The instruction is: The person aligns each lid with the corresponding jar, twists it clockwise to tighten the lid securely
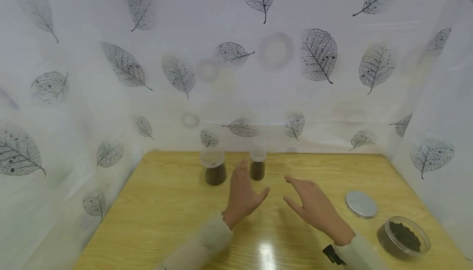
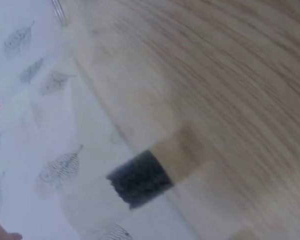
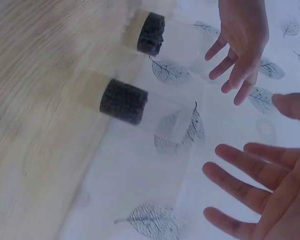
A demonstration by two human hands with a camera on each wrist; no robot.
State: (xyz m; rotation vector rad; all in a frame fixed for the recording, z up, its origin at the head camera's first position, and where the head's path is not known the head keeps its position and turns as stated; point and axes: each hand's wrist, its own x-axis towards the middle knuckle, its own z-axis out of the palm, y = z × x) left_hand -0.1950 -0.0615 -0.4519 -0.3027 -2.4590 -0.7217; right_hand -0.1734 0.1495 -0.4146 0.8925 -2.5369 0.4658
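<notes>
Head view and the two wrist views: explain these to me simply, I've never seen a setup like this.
There is no machine here, just a person's bare hands: the left hand and the right hand. The widest picture comes from a camera on the head, looking forward and down. The other two come from cameras on the wrists, so they look tilted; the right one catches both hands.

On the wooden table stand a wider clear jar and a narrower clear jar, each with dark contents. To the person's right lie a silver disc, perhaps a lid, and a round clear tub of dark material. Behind hangs a leaf-patterned sheet.

Nothing is held: both hands are open above the table, the left one nearer the jars.
</notes>
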